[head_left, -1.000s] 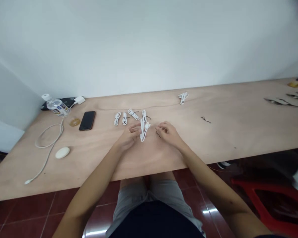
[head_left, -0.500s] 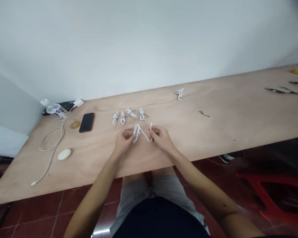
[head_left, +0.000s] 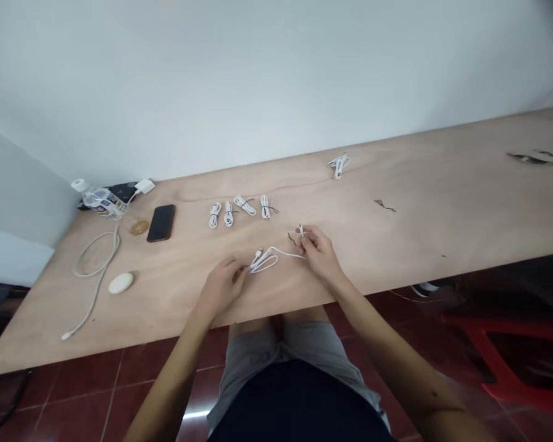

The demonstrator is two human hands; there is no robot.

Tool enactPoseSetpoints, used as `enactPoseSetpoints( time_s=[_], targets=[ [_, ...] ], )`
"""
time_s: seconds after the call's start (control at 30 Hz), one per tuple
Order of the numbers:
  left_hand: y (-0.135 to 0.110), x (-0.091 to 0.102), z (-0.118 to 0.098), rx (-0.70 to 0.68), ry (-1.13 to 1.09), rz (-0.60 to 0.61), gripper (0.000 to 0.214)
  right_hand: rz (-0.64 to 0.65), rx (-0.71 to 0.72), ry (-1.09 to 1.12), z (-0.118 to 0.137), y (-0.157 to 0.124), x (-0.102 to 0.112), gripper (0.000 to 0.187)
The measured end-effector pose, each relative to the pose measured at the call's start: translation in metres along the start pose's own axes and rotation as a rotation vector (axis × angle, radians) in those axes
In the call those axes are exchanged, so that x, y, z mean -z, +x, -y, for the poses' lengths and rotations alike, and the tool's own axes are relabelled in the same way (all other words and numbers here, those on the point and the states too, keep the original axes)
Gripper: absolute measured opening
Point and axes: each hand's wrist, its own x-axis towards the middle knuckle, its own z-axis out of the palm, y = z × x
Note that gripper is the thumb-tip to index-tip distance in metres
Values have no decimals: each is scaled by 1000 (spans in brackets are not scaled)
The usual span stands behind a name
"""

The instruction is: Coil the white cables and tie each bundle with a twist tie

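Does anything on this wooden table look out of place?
The long white cable at the left end of the table lies loose and sprawling, unlike the small bundled white cables in a row, so it stands out.

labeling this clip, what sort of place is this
Likely a plain indoor workroom for hand work on cables: there's a long unfinished plywood table, a row of bundled white cables on it, and a dark red tiled floor.

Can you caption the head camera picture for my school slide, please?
Right hand pinches a white cable on a plywood table, left hand close by, bundled cables beyond.
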Motion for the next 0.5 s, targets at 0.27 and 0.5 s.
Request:
enactPoseSetpoints(
  time_s=[0.27, 0.5],
  targets=[
    [30, -17, -2, 201, -108, -125, 15, 20, 40, -141, 3, -6, -10, 41],
    [50, -26, -9, 230, -151, -52, 12, 64, 37, -209, 11, -7, -13, 42]
  ],
)
